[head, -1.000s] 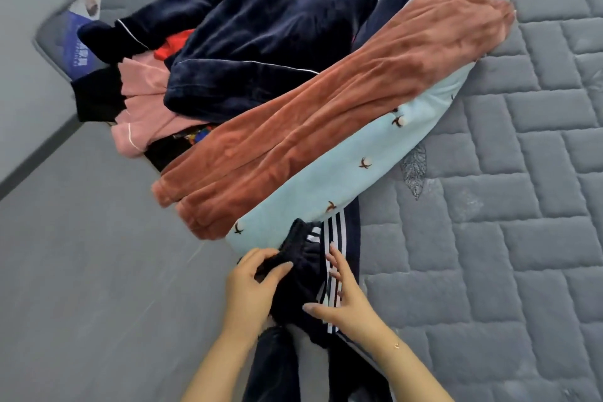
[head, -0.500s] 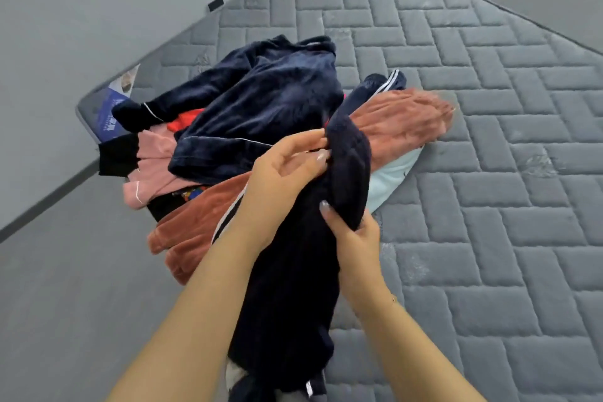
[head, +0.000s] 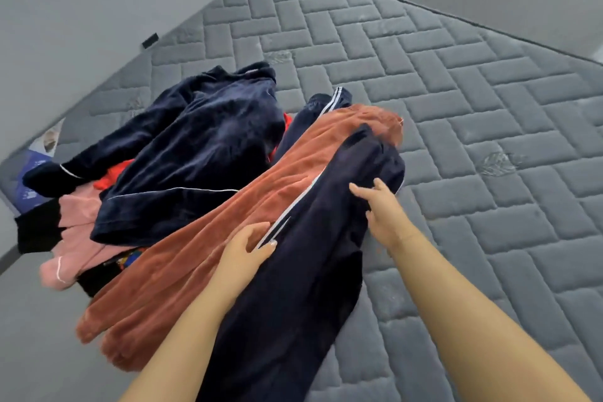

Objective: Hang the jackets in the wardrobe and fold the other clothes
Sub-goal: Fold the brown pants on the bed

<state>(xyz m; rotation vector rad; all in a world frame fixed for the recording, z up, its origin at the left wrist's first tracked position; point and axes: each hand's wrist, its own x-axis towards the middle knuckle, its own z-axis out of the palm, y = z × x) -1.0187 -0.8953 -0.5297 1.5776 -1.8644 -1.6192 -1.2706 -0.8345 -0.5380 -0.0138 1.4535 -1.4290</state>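
Dark navy trousers [head: 303,287] are held in both hands over the clothes pile on the mattress [head: 489,108].

The grip of the left hand [head: 248,250] is pinched on the trousers' white-striped side seam, thumb above and fingers below. The right hand [head: 381,212] is laid on the upper part of the trousers with fingers loosely spread; whether cloth is caught beneath them cannot be told. The trousers are draped lengthwise over rust-coloured velvet trousers [head: 212,258]. To the left of these, a navy velvet jacket [head: 195,153] with white piping is spread over a pink garment [head: 78,238] and a red one [head: 112,176]. Everything is carried by the grey quilted mattress.
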